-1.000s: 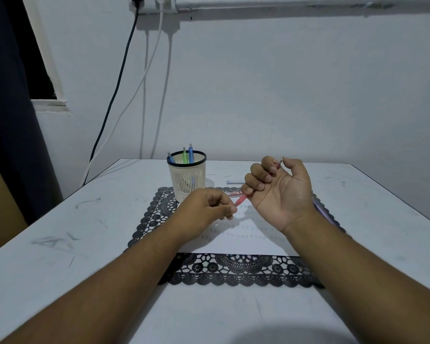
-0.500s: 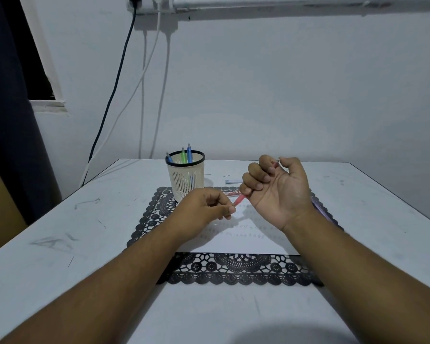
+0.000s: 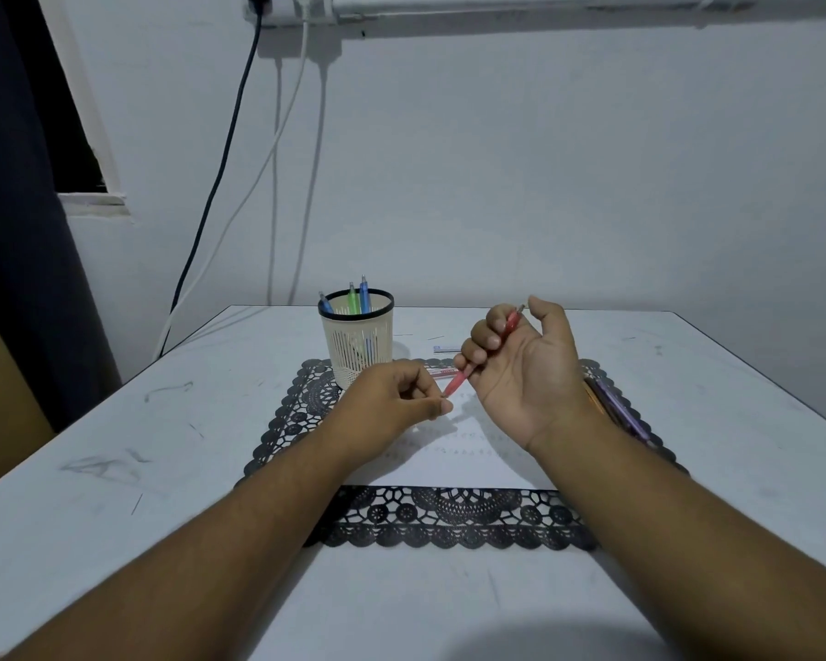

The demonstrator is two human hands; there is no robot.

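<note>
Head view: both hands hover just above the white paper point(image 3: 449, 465) on the worktop point(image 3: 115, 446), sharing 1 red pen point(image 3: 456, 385). The right hand point(image 3: 520, 374) lies palm up with its fingers curled round the barrel, likely to steady it. The left hand point(image 3: 392, 407), fingers curled, pinches thumb and forefinger at the pen's lower tip, perhaps to fit or twist a part too small to make out. The pen's long axis runs diagonally: the lower end points down-left at the left hand, and the upper end pokes out beside the right thumb toward the wall. A mesh cup point(image 3: 356, 345) behind the left hand holds 3 pens upright. More pens point(image 3: 616, 407) lie on the black lace mat point(image 3: 449, 517) beneath the right forearm.
</note>
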